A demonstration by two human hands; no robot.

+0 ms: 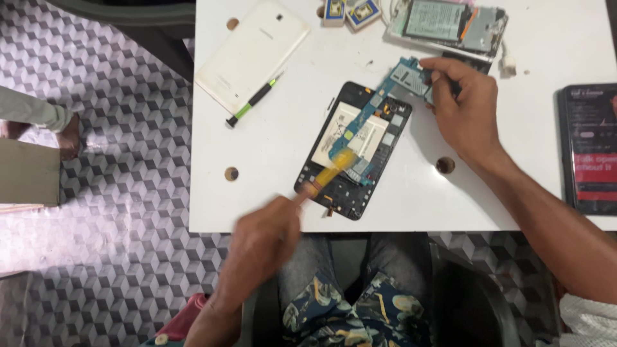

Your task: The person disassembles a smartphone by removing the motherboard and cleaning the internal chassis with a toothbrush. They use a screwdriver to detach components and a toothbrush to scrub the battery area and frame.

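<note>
Opened tablet (355,151): lying face down at the centre of the frame on the white table (270,193), its back removed, dark frame and pale inner plates showing.
Circuit board (392,90): a long blue board, being lifted at its upper end out of the tablet, its lower end still lying over the body.
Right hand (466,109): in the upper right, fingers pinched together on the board's upper end.
Left hand (263,241): at the lower middle, blurred, closed around the handle of a brush.
Brush (331,172): yellow bristles sweeping over the board's lower part inside the tablet.
Step in hand: by my judgement, dust is being brushed off the board and the cavity beneath while the board is tilted up.
Next move calls for: a steady pinch on the board and light strokes, so no connector is strained.
Back cover (254,51): white, lying in the upper left of the table.
Screwdriver (254,101): green and black, resting just beside the cover.
Second opened device (450,26): along the top edge.
Lit phone (591,148): at the right edge.
</note>
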